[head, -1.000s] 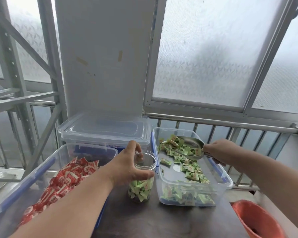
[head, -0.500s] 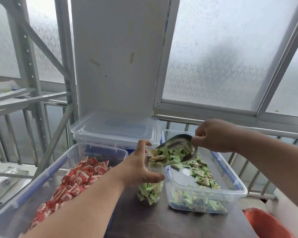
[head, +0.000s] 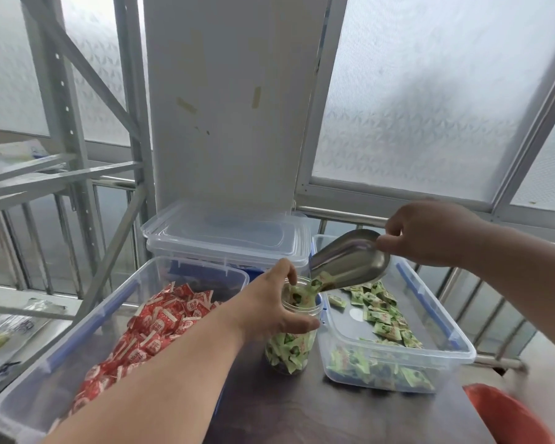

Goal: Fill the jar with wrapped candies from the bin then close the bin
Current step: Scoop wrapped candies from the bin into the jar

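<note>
A clear jar point(head: 290, 347) stands on the dark table, partly filled with green wrapped candies. My left hand point(head: 269, 306) grips the jar near its rim. My right hand point(head: 430, 232) holds a metal scoop point(head: 350, 257) tilted steeply down over the jar mouth, and green candies point(head: 314, 285) slide from it into the jar. Right of the jar sits the open clear bin point(head: 455, 347) with green candies point(head: 385, 318) scattered across its bottom.
An open bin of red wrapped candies point(head: 161, 318) sits at the left. Behind the jar is a clear bin point(head: 186, 251) with clear lids point(head: 225, 232) stacked on it. An orange bowl point(head: 507, 415) is at the bottom right. Railing and frosted windows lie beyond.
My right hand has lifted the loaded scoop out of the green bin, brought it over the jar and tipped it. Candies now fall into the jar. My left hand stays on the jar.
</note>
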`<state>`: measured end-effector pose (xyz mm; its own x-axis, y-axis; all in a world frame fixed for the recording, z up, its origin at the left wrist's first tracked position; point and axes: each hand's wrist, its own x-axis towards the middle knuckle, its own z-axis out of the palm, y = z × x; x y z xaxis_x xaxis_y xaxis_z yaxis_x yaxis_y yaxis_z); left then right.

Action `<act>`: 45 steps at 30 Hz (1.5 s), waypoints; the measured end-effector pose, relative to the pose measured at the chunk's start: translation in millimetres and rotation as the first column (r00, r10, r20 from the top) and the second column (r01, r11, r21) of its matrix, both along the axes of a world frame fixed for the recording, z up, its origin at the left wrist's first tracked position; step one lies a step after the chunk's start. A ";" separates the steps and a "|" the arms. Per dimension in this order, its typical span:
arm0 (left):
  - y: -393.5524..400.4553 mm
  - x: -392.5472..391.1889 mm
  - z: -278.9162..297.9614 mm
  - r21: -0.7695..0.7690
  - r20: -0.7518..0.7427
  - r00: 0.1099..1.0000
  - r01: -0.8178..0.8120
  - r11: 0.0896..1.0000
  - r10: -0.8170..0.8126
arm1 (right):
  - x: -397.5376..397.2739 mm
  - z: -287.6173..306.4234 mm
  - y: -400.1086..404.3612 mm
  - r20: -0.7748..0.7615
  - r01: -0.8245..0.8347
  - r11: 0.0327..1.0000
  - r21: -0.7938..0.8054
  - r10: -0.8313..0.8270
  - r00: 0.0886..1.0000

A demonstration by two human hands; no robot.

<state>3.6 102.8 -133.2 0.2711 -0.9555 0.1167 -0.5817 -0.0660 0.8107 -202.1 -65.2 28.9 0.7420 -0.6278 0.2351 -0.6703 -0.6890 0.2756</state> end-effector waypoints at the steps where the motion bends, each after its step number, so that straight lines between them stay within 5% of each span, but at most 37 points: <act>1: -0.6 0.6 -0.9 -0.003 -0.023 1.000 0.001 1.000 -0.001 | -0.5 2.3 3.0 -0.001 -0.005 0.999 -0.033 0.005 1.000; 7: -4.7 1.9 -4.8 -0.048 -0.045 0.999 0.018 0.999 -0.020 | 0.0 11.7 24.3 0.024 0.025 0.999 -0.043 -0.024 0.999; 10: -4.2 1.3 -5.7 -0.045 -0.052 0.998 0.015 0.999 -0.017 | -2.2 2.4 16.9 -0.034 0.181 0.983 0.029 -0.180 0.983; 13: -3.9 1.9 -5.6 -0.043 -0.049 0.999 0.016 0.999 -0.018 | -7.3 -33.3 -3.5 -0.131 0.329 0.920 0.212 -0.307 0.943; 17: -5.2 2.8 -5.8 -0.037 -0.055 0.998 0.020 0.999 -0.022 | -19.1 -82.0 -9.2 -0.164 0.405 0.714 0.572 -0.384 0.909; 21: -6.3 2.4 -5.4 -0.031 -0.052 0.999 0.012 0.999 -0.014 | -15.5 -116.2 -5.7 -0.157 0.356 0.859 0.368 -0.320 0.934; 26: -6.8 3.1 -6.1 -0.030 -0.031 0.999 0.012 0.999 -0.013 | -18.4 -141.6 -31.1 0.096 0.332 0.918 0.218 -0.359 0.929; 31: -7.8 3.9 -6.4 -0.036 -0.021 1.000 0.004 0.999 -0.005 | -12.1 -155.9 -48.7 -0.051 0.375 0.850 0.369 -0.385 0.922; 36: -8.7 4.8 -7.1 -0.023 -0.028 0.999 0.015 1.000 -0.015 | -16.7 -142.3 -50.9 0.094 0.212 0.798 0.564 -0.317 0.944; 43: -8.5 4.3 -7.3 -0.027 -0.012 1.000 0.003 1.000 -0.003 | -29.0 -80.1 -39.3 -0.112 0.362 0.787 0.499 -0.356 0.928; 45: -8.0 3.7 -6.8 -0.022 -0.016 1.000 0.003 1.000 -0.003 | -32.5 -71.4 -37.8 -0.132 0.398 0.648 0.649 -0.419 0.898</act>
<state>7.3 94.7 -140.1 0.2704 -0.9534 0.1336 -0.5686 -0.0462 0.8213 -234.6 -103.0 -42.5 0.3729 -0.8673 -0.3298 -0.9277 -0.3409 -0.1524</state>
